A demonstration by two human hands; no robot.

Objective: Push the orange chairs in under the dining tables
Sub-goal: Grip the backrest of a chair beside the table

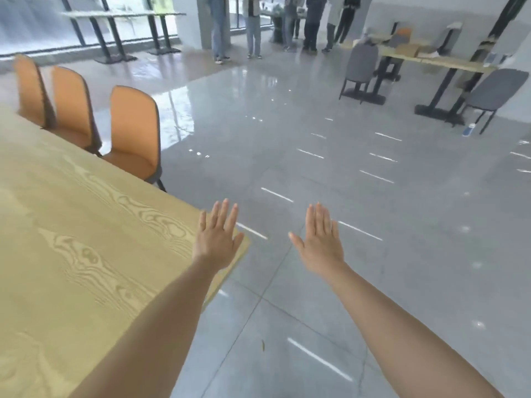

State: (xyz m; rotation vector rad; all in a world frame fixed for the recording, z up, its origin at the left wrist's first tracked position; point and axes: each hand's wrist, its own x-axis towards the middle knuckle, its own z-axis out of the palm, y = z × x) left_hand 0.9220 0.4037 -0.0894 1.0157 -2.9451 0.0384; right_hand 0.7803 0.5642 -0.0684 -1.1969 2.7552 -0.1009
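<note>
Three orange chairs stand along the far side of a light wooden dining table [86,231] that fills the left of the head view. The nearest orange chair [135,130] has its seat partly under the table edge; a second [71,107] and a third [28,87] stand behind it. My left hand [217,239] is stretched out flat over the table's near corner, fingers apart, holding nothing. My right hand [321,239] is held out beside it over the floor, also flat and empty. Neither hand touches a chair.
Glossy grey tiled floor [330,156] spreads to the right. At the back right stand another long table [431,60] and two grey chairs [362,67] [497,93]. Several people [253,27] stand at the back by a pillar. High window tables line the back left.
</note>
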